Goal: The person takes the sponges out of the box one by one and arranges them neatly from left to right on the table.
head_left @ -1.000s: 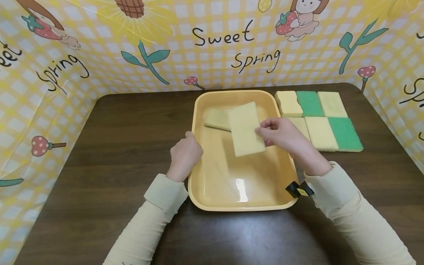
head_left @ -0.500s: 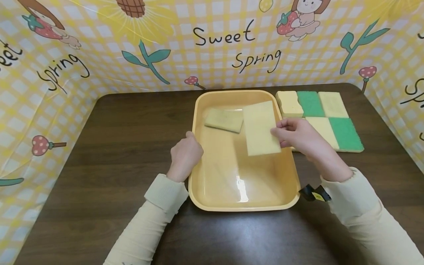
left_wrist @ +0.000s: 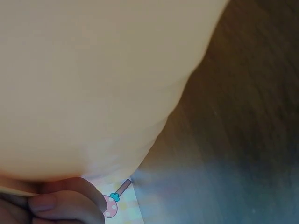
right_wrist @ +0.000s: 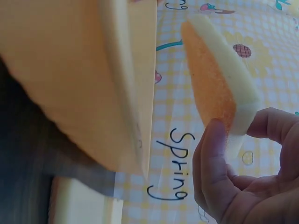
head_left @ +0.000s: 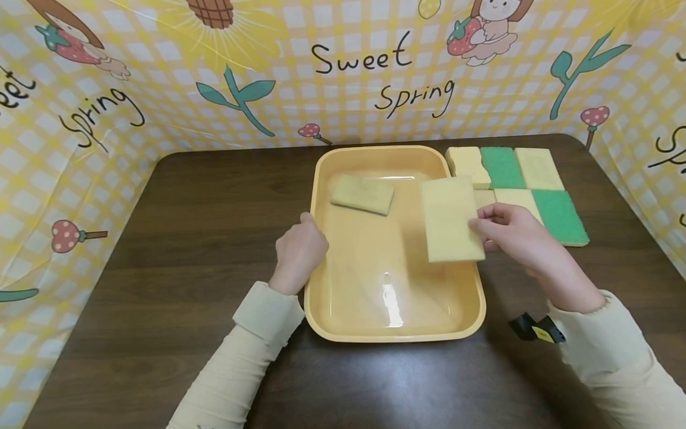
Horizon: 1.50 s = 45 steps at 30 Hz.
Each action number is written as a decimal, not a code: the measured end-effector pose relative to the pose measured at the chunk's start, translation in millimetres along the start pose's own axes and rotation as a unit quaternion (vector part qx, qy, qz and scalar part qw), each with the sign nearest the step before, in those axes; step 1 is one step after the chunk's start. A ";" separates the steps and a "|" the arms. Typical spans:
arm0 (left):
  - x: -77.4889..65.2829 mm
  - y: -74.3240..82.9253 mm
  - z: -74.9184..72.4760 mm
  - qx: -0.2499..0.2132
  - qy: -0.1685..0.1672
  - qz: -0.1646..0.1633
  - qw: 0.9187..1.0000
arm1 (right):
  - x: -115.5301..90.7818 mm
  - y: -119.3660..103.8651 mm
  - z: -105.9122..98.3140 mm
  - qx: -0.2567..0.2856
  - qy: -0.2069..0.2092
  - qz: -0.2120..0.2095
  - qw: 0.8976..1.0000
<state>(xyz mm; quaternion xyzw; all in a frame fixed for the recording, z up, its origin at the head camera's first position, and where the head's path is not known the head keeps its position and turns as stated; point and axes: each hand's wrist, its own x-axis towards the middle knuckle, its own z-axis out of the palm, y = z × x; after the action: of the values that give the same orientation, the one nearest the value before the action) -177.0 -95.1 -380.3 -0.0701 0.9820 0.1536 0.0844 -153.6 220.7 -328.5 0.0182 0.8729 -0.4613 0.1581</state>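
My right hand point(head_left: 509, 229) pinches a sponge point(head_left: 451, 219) by its right edge, over the right rim of the tub. In the right wrist view the sponge point(right_wrist: 215, 79) has a pale yellow side and an orange side. My left hand point(head_left: 301, 253) grips the left rim of the yellow plastic tub point(head_left: 393, 338); in the left wrist view its curled fingers point(left_wrist: 70, 203) show at the rim. Inside the tub, toward the far left, lies another yellow sponge point(head_left: 363, 195) with a dark underside.
Right of the tub, on the dark wooden table point(head_left: 214, 202), several sponges lie in two rows, among them a green one point(head_left: 560, 215) and a wavy-edged yellow one point(head_left: 468, 167). A patterned cloth point(head_left: 364, 36) hangs behind and at both sides.
My right hand has carried the sponge rightward from above the tub's middle to its right rim, uncovering the sponge inside. My left hand has stayed in place.
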 end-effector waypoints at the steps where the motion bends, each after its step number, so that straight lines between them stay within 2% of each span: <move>1: -0.1 0.1 0.0 -0.001 0.000 0.000 1.000 | -0.9 2.8 -1.6 -0.001 0.000 0.000 1.000; 17: 0.3 0.2 -0.4 -0.007 -0.004 -0.001 1.000 | -23.5 44.4 -29.4 -0.065 -0.008 0.051 0.997; 27: -0.8 1.2 -1.3 -0.005 -0.005 -0.004 1.000 | -28.4 70.0 -36.4 -0.064 0.003 0.056 0.996; 37: -0.2 0.9 -0.7 -0.003 -0.004 -0.004 1.000 | -30.1 89.2 -40.3 -0.078 -0.010 0.080 0.994; 45: 0.3 0.8 -0.8 -0.003 -0.006 -0.008 1.000 | -29.9 100.1 -35.2 -0.085 -0.055 0.084 0.991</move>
<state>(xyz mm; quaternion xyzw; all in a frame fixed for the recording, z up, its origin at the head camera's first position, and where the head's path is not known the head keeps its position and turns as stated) -177.5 -94.6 -379.4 -0.0777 0.9804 0.1562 0.0910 -116.5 310.0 -381.4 0.0525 0.8943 -0.3707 0.2450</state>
